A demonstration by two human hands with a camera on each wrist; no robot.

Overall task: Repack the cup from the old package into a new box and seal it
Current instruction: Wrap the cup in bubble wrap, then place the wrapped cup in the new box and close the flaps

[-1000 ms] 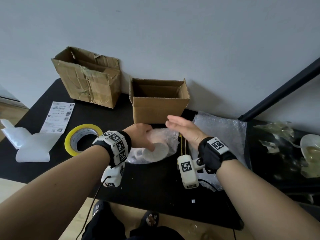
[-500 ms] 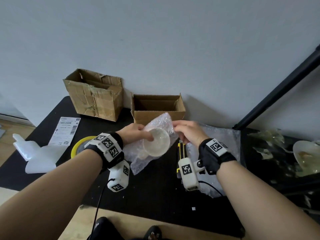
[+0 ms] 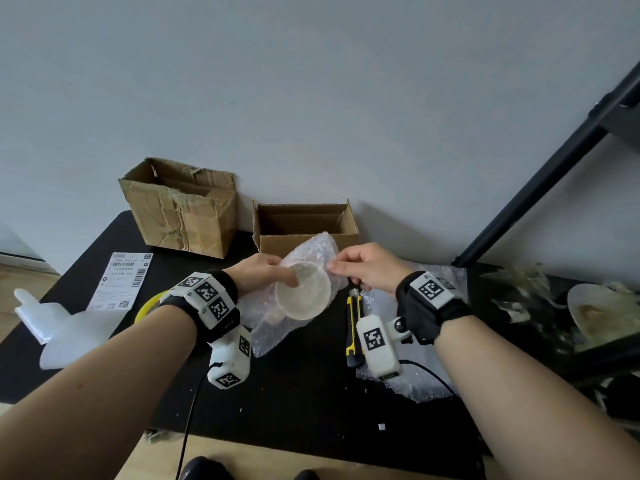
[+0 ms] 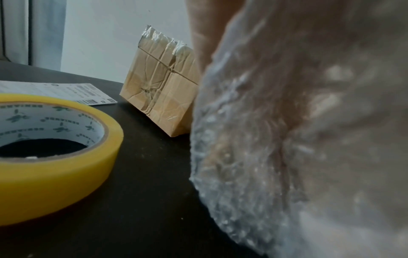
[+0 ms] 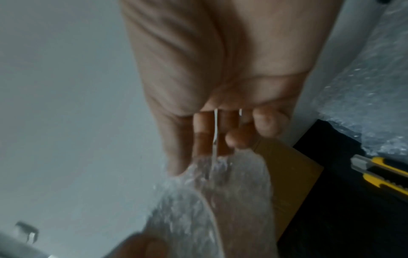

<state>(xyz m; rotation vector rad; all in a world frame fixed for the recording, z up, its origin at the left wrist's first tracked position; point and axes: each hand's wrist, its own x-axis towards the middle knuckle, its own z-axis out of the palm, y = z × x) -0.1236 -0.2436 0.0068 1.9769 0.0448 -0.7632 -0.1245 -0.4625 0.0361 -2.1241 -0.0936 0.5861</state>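
A pale cup (image 3: pixel 302 293) sits in a sheet of bubble wrap (image 3: pixel 277 323), its mouth tilted towards me, held above the black table (image 3: pixel 304 403). My left hand (image 3: pixel 265 276) grips the cup and wrap from the left, thumb on the rim. My right hand (image 3: pixel 360 270) pinches the wrap's upper right edge (image 5: pixel 212 174). In the left wrist view the bubble wrap (image 4: pixel 298 139) fills the right side. Behind stand the new open box (image 3: pixel 304 226) and the torn old box (image 3: pixel 180 206).
A yellow tape roll (image 4: pixel 44 153) lies left of my left wrist, with a shipping label (image 3: pixel 124 280) and white foam (image 3: pixel 59 327) further left. A yellow utility knife (image 3: pixel 354 327) and a second bubble wrap sheet (image 3: pixel 415 375) lie under my right wrist. Clutter fills the right edge.
The cup and wrap have been lifted off the table and tilted towards me. My right hand went from hovering flat above to pinching the wrap's edge.
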